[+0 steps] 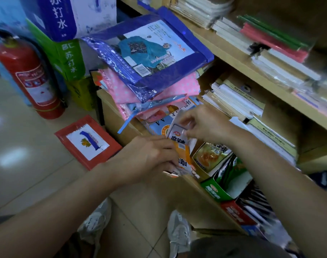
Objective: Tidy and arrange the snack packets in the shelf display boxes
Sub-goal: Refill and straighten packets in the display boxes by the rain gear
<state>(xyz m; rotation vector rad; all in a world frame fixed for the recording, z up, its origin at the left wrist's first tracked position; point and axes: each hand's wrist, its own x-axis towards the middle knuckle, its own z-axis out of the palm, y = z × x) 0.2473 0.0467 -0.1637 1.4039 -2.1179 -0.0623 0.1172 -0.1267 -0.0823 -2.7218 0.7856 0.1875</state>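
the wooden shelf unit [233, 53] carries everything here, and its lowest shelf is crowded along the front edge. the stack of bagged raincoats [149, 58] sits at the unit's left end, overhanging the corner right above the working spot. a knock from a rising wrist could, i judge, slide the top blue bag off toward the floor.

along the front edge of the lowest shelf stand the green display box [214, 190] and, just beside it, the red display box [237, 213], both stuffed with upright packets. a red packet [88, 142] lies on the floor near the unit's left corner, easy to tread on.

at the left end of the box row is the orange and white snack packet [179, 140], tilted, between the two hands and just in front of the raincoat stack. whether it is one packet or a box flap i cannot tell. the left hand [151, 155] has its fingers curled round the lower orange part. the right hand [205, 125] pinches the white top edge between thumb and fingertips.

pulling on that thin edge could tear it. pressing down hard may crumple the neighbours or nudge the green box off the front edge.
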